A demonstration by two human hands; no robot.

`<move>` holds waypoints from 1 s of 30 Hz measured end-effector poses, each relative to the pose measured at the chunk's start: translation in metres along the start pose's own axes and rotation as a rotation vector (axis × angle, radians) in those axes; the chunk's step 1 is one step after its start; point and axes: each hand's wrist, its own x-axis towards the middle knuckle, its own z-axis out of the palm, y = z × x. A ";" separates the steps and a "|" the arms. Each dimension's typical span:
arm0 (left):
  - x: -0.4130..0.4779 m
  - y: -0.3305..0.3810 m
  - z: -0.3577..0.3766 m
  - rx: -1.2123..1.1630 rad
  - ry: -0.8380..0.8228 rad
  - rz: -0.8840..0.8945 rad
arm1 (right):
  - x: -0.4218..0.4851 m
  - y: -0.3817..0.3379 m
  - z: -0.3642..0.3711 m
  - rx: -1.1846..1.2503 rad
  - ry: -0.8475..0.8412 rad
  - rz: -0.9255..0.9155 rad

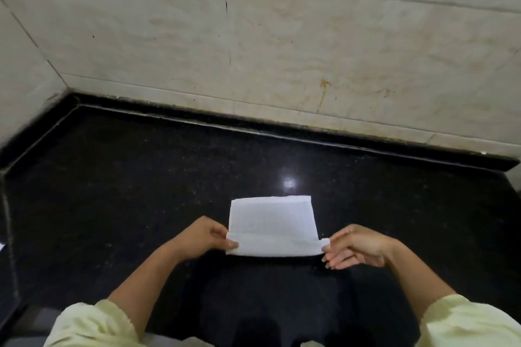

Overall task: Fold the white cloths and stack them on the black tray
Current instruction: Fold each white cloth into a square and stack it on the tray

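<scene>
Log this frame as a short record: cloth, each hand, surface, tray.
cloth: white cloth on the black counter, near edge folded over
left hand: pinches the near left corner
right hand: pinches the near right corner
black tray: none can be told apart from the counter
background: stained tiled wall
</scene>
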 end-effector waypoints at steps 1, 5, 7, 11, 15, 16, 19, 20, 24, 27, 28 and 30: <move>0.002 -0.006 0.004 -0.011 -0.007 -0.013 | 0.005 0.004 0.002 -0.022 0.032 0.001; 0.011 -0.020 0.014 -0.042 0.020 -0.042 | 0.017 0.006 0.006 -0.083 0.163 -0.042; 0.018 -0.022 0.014 -0.107 0.058 -0.040 | 0.022 0.000 0.007 -0.128 0.228 -0.091; 0.030 -0.018 0.013 -0.160 0.150 -0.013 | 0.033 -0.013 0.006 -0.192 0.324 -0.188; 0.048 -0.016 0.011 -0.161 0.244 0.004 | 0.049 -0.026 0.002 -0.189 0.363 -0.229; 0.051 -0.016 0.010 -0.160 0.271 0.002 | 0.052 -0.029 0.002 -0.192 0.377 -0.235; 0.063 -0.016 0.010 -0.146 0.366 -0.008 | 0.064 -0.037 -0.001 -0.198 0.412 -0.256; 0.067 -0.015 0.011 -0.136 0.398 -0.013 | 0.068 -0.039 -0.002 -0.198 0.425 -0.261; 0.075 -0.009 0.014 -0.088 0.492 -0.031 | 0.081 -0.040 -0.003 -0.181 0.481 -0.254; 0.080 -0.008 0.017 -0.060 0.536 -0.038 | 0.091 -0.040 -0.001 -0.157 0.528 -0.248; 0.080 -0.008 0.017 -0.060 0.551 -0.043 | 0.093 -0.040 0.000 -0.147 0.545 -0.249; 0.083 -0.008 0.018 -0.067 0.577 -0.057 | 0.097 -0.040 0.002 -0.136 0.581 -0.249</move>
